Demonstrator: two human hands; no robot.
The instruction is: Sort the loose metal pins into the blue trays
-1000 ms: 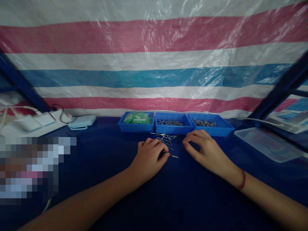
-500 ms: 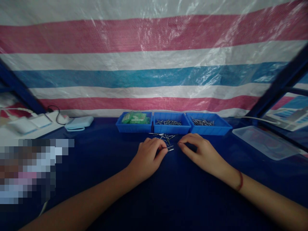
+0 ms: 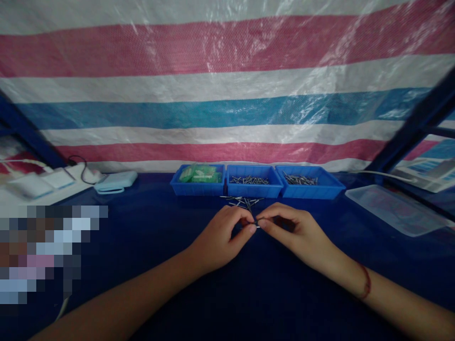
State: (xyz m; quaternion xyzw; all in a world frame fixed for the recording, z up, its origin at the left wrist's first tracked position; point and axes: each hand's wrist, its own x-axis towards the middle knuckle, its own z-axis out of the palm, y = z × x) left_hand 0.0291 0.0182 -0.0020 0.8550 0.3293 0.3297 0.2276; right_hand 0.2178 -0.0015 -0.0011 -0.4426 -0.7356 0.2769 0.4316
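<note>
My left hand (image 3: pixel 222 237) is closed, thumb and forefinger pinching a thin metal pin (image 3: pixel 258 227) above the dark blue table. Opposite it, my right hand (image 3: pixel 302 232) is also closed, its thumb and forefinger pressed together at the pin's other end. The fingertips of both hands almost touch and cover most of the pin, so I cannot tell whether more than one is held. Just beyond the fingers lies a loose pile of similar metal pins (image 3: pixel 245 202) on the table.
Behind the pile stand a blue bin (image 3: pixel 197 189) with green packets and two blue bins (image 3: pixel 254 190) (image 3: pixel 309 192) of metal pins. A clear plastic lid (image 3: pixel 394 208) lies right. A light blue case (image 3: pixel 116 181) and power strip (image 3: pixel 53 187) are left.
My right hand has moved left and its fingertips have closed at the pin. My left hand has shifted slightly right and nearer to me, bringing the two hands together.
</note>
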